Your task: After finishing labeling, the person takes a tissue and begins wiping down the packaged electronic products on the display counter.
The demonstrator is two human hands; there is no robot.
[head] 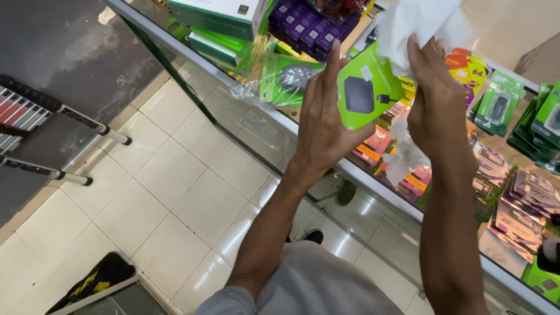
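The left hand [322, 119] holds a green box [367, 87] against its palm, fingers straight. The right hand [438, 102] grips a white cloth [417, 26] touching the box's top, above the glass counter's edge [274, 116].

Bright, even indoor light falls from above. The glossy floor tiles [175, 192] carry soft white reflections, and the glass counter [373, 192] front shows pale glare. Shadows are faint. Edges bend slightly from the wide lens; both hands are mildly blurred.
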